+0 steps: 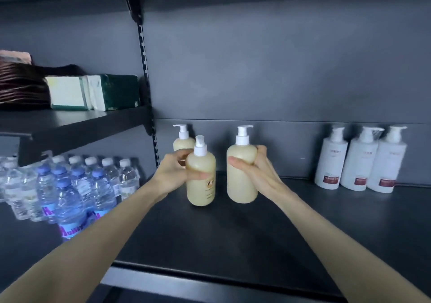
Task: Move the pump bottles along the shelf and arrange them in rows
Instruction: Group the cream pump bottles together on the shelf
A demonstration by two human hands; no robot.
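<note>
Both arms reach forward. The left hand (173, 171) wraps a tan pump bottle (201, 181); the right hand (253, 171) wraps a taller one (241, 177). Both stand mid-shelf (210, 232). A third bottle (183, 140) stands behind. Bare shelf lies in front. White bottles (359, 160) stand far right.

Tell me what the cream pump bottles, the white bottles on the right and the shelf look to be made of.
Cream pump bottles: likely translucent frosted plastic; contents tint the walls, glare is soft. White bottles: probably opaque plastic, slightly glossy, with red labels. Shelf: apparently dark painted metal, matte, thin edge, hung on a slotted upright.
</note>
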